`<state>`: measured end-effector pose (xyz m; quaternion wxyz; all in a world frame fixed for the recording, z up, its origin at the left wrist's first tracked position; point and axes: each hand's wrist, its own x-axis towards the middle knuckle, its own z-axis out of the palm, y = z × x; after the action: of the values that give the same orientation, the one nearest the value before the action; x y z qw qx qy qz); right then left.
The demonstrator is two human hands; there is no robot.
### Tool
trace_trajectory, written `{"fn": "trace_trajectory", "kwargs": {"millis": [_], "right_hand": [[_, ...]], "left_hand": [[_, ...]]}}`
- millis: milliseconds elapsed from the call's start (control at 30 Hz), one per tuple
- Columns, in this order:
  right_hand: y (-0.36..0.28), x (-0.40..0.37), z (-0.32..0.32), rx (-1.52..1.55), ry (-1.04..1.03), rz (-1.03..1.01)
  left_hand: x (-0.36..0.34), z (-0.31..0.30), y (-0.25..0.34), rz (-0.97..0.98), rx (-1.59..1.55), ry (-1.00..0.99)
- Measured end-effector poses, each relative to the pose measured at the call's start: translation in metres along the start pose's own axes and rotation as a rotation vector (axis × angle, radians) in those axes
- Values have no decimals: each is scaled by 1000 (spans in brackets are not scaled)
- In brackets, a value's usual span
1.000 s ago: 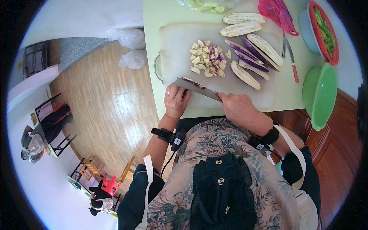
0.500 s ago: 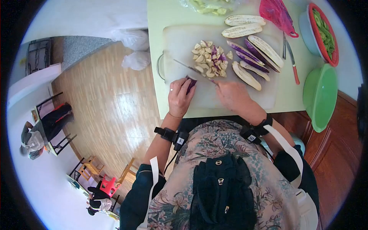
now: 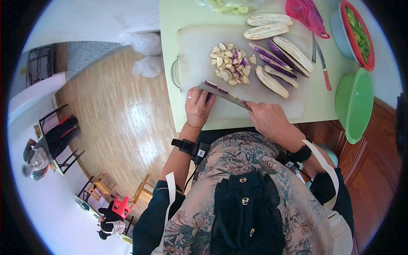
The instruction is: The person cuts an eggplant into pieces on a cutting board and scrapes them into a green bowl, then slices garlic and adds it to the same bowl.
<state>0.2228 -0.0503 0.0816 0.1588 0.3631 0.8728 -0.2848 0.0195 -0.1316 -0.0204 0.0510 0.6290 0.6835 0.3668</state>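
My left hand (image 3: pixel 198 109) is closed with bent fingers on a short eggplant piece at the near left of the white cutting board (image 3: pixel 193 46); the fingers hide most of the piece. My right hand (image 3: pixel 272 122) grips a kitchen knife (image 3: pixel 231 98) by its handle. Its blade slants across the board, right beside the left fingertips, with purple-skinned eggplant slices along its far side. Beyond the blade lies a pile of eggplant chunks (image 3: pixel 229 66). Several lengthwise eggplant halves (image 3: pixel 272 81) rest on the right of the board, some cut face up.
A second knife with a red handle (image 3: pixel 327 80) lies right of the board. Near the table's right edge are a green basin (image 3: pixel 355 106) and a red basket (image 3: pixel 369 63) of green vegetables. A pink plastic bag (image 3: pixel 304 15) sits at the back. Two people are at far left.
The knife has swung down from above the board to beside my left fingers, and my right hand has moved right and nearer. Fresh slices now lie along the blade. The view shifted slightly.
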Motion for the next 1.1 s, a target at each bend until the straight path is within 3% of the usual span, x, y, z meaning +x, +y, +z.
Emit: {"fn": "trace_trajectory", "kwargs": {"millis": [400,600,700,767,1100], "right_hand": [[-7,6,-6,-70,-27,-52],[-10,22,0,48,-7,-59],[-17,44,8,7,86,-106],[-20,52,10,-21,11,-67],[-5,38,5,140,33,14]], "left_hand": [[-1,-2,-3,2,14,-46],[-2,1,-3,-18,13,-8],[-1,0,-2,-31,-14,-1],[-2,0,-4,-29,-23,-6],[-4,-6,-2,-8,-65,-12]]}}
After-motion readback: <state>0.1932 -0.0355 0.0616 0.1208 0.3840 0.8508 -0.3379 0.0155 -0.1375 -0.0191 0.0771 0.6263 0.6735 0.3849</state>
